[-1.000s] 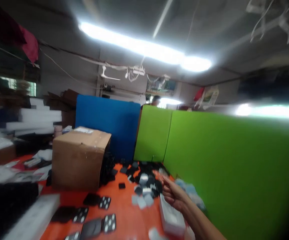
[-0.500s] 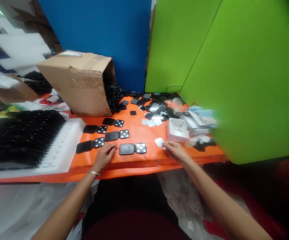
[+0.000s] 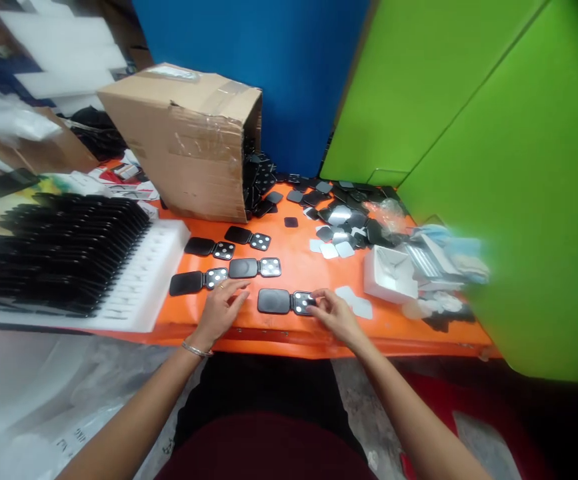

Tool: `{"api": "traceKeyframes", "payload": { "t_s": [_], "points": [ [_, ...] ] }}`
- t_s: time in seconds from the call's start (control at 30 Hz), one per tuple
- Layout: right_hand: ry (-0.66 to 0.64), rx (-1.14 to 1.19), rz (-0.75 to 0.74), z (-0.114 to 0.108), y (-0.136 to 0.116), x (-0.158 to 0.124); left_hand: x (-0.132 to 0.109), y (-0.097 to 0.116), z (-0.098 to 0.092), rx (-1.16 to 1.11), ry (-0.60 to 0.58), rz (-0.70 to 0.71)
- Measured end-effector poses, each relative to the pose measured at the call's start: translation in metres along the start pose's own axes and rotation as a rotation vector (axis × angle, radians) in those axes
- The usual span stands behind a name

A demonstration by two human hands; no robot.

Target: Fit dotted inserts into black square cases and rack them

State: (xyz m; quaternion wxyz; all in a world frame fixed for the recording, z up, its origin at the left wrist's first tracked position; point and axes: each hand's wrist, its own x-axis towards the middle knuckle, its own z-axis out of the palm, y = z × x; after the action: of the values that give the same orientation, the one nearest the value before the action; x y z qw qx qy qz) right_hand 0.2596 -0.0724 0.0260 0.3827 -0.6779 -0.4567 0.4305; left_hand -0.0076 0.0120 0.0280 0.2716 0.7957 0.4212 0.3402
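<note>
On the orange table [image 3: 289, 333] lie several opened black hinged cases, each with a plain half and a half bearing white dots. My right hand [image 3: 331, 312] has its fingertips pinched on the dotted half of the nearest case [image 3: 285, 301]. My left hand [image 3: 221, 310] lies flat, fingers stretched out, just left of that case and below another case [image 3: 199, 281]. Small grey square pieces [image 3: 356, 305] lie right of my right hand.
A tipped cardboard box [image 3: 193, 143] spills black parts at the back. A white foam tray [image 3: 139, 287] holding rows of black pieces fills the left. A white box [image 3: 390, 275] and a heap of black and silver squares [image 3: 341, 210] lie right. Blue and green partitions [image 3: 469, 133] wall the table.
The camera tipped down from the ceiling to the table. My right hand moved left from the loose grey squares onto the dotted half of the nearest case; my left hand stayed flat.
</note>
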Motion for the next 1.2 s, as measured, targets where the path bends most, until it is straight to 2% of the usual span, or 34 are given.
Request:
{"api": "traceKeyframes", "payload": {
  "t_s": [0.07, 0.17, 0.3, 0.43, 0.6, 0.73, 0.83, 0.93, 1.07, 1.13, 1.2],
  "points": [
    [-0.005, -0.196, -0.058, 0.003, 0.002, 0.003, -0.004, -0.002, 0.000, 0.063, -0.009, 0.002],
    [-0.067, -0.440, -0.058, 0.004, -0.002, 0.010, -0.003, -0.012, -0.005, 0.157, 0.023, -0.006],
    [-0.196, -0.586, -0.088, 0.005, -0.014, 0.016, 0.009, -0.032, -0.021, 0.369, 0.058, -0.037],
    [-0.244, -0.704, -0.187, 0.013, -0.027, 0.020, 0.013, -0.049, -0.031, 0.565, 0.023, -0.108],
    [-0.268, -0.789, -0.242, 0.033, -0.041, 0.041, 0.009, -0.065, -0.029, 0.527, -0.024, -0.130],
    [-0.246, -0.761, -0.296, 0.048, -0.043, 0.056, 0.010, -0.065, -0.032, 0.466, -0.021, -0.147],
    [-0.214, -0.593, -0.297, 0.054, -0.038, 0.054, 0.013, -0.056, -0.031, 0.411, -0.007, -0.145],
    [-0.097, -0.215, -0.191, 0.050, -0.029, 0.044, 0.017, -0.036, -0.021, 0.329, 0.008, -0.084],
    [0.081, 0.313, 0.080, 0.024, -0.024, 0.039, 0.026, 0.009, -0.008, 0.160, -0.049, 0.008],
    [0.157, 0.462, 0.132, 0.006, -0.024, 0.040, 0.033, 0.034, -0.014, 0.062, -0.065, 0.038],
    [0.210, 0.492, 0.122, -0.009, -0.023, 0.040, 0.041, 0.055, -0.029, 0.010, 0.025, 0.082]
  ]
}}
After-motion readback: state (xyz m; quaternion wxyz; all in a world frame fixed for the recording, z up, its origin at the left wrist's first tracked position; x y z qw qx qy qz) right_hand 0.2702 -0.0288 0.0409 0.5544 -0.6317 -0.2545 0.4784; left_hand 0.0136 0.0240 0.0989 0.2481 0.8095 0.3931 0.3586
